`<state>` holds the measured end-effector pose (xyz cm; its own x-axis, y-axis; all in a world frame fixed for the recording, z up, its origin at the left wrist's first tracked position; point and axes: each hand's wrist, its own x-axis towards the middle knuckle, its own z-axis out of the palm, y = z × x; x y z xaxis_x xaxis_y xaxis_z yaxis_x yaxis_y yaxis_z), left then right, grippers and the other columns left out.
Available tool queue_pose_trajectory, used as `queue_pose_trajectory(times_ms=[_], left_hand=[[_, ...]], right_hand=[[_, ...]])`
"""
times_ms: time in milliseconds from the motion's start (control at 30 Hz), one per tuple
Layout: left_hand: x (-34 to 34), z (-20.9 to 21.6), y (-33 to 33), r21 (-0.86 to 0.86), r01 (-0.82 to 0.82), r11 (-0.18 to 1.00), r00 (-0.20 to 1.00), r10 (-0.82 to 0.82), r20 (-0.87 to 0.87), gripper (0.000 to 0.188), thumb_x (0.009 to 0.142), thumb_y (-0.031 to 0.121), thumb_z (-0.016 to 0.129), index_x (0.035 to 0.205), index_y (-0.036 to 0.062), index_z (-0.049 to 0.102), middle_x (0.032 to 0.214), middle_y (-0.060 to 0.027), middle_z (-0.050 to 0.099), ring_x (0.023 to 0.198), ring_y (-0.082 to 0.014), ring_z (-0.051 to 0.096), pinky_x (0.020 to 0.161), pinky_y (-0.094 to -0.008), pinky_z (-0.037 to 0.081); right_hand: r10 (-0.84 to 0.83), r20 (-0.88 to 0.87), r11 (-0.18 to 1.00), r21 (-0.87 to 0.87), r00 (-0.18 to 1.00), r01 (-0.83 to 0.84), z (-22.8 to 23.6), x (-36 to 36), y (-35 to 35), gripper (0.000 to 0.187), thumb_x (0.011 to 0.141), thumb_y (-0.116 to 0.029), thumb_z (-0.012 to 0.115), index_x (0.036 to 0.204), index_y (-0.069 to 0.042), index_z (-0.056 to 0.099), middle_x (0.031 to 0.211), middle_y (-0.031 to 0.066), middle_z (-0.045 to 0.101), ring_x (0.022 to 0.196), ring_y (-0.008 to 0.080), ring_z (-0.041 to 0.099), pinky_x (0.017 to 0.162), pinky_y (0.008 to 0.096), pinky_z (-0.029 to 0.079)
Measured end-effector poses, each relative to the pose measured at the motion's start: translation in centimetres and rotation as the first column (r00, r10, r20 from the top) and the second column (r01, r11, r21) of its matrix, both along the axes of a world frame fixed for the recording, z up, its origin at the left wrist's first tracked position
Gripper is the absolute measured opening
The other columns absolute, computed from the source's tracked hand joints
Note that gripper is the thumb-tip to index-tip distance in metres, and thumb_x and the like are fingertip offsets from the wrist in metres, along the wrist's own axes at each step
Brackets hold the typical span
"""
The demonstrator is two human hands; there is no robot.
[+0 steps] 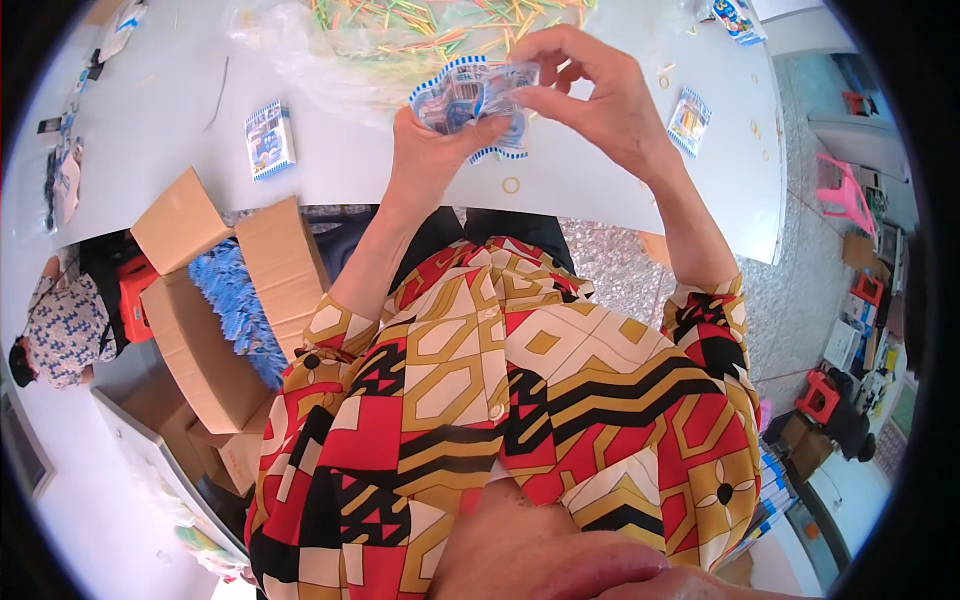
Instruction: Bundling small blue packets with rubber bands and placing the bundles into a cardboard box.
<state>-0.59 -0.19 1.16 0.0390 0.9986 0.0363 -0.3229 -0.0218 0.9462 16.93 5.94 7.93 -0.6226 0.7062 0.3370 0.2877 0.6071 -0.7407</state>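
- The left hand [432,140] has its fingers curled around a small stack of flat packets [470,100] with blue-and-white zigzag edges, the thumb pressing against the stack's lower right side.
- The right hand [598,95] pinches the top right corner of the same packets between thumb and forefinger, while its other fingers arch loosely above.
- The packets are held just above the near part of the white table [400,170], between the two hands and in front of the person's chest.
- Directly beyond the hands lies a clear plastic bag of thin coloured sticks [420,25], spread across the table.
- A small elastic band [511,185] lies on the table just below the packets.
- A single blue-edged packet [269,139] lies on the table well to the left; another packet [689,121] rests to the right of the right hand.
- Below the table's edge on the left stands an open cardboard box [215,330] filled with blue packets set upright.
- Another person in a patterned top [62,325] sits at the far left.
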Motion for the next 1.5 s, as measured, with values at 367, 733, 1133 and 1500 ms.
queue_pose_trajectory(times_ms=[367, 733, 1133, 1500], left_hand=[[-0.2, 0.5, 0.4, -0.076, -0.066, 0.995, 0.974, 0.081, 0.213, 0.04, 0.071, -0.007, 0.071, 0.108, 0.0022, 0.058, 0.096, -0.0046, 0.065, 0.082, -0.0124, 0.063, 0.076, -0.0288, 0.052], [-1.2, 0.4, 0.4, 0.041, -0.018, 0.999, 0.993, 0.013, 0.115, 0.038, 0.073, -0.002, 0.073, 0.108, 0.006, 0.06, 0.096, -0.0006, 0.063, 0.086, -0.0091, 0.059, 0.076, -0.0259, 0.049], [-0.7, 1.2, -0.1, 0.064, -0.129, 0.99, 0.984, 0.12, 0.131, 0.029, 0.075, 0.003, 0.073, 0.103, 0.0019, 0.063, 0.092, -0.0036, 0.066, 0.082, -0.0098, 0.062, 0.076, -0.0259, 0.051], [-0.2, 1.4, 1.5, 0.058, -0.079, 0.995, 0.991, 0.073, 0.109, 0.028, 0.073, -0.003, 0.07, 0.099, -0.0002, 0.063, 0.09, -0.0034, 0.065, 0.078, -0.009, 0.061, 0.069, -0.0237, 0.05]], right_hand=[[-0.383, 0.006, 0.916, -0.122, 0.924, 0.381, -0.4, 4.1, 5.0, 0.02, 0.083, -0.012, 0.065, 0.103, -0.007, 0.062, 0.091, -0.002, 0.061, 0.073, 0.0036, 0.052, 0.065, 0.0187, 0.044], [0.122, -0.011, 0.948, -0.296, 0.992, -0.12, 0.1, -1.5, 2.1, 0.015, 0.082, -0.013, 0.066, 0.095, -0.005, 0.065, 0.078, -0.003, 0.059, 0.071, 0.005, 0.051, 0.066, 0.0211, 0.042], [-0.041, -0.071, 0.998, -0.048, 0.997, 0.038, 1.4, -1.6, -0.5, 0.017, 0.081, -0.009, 0.067, 0.096, -0.003, 0.064, 0.088, 0.0006, 0.061, 0.072, 0.0086, 0.052, 0.068, 0.0238, 0.045], [-0.022, 0.03, 0.904, 0.427, 0.999, 0.007, 3.4, -0.6, -0.6, 0.023, 0.073, -0.002, 0.072, 0.095, -0.006, 0.064, 0.102, 0.0051, 0.062, 0.077, 0.0157, 0.059, 0.062, 0.0243, 0.048]])
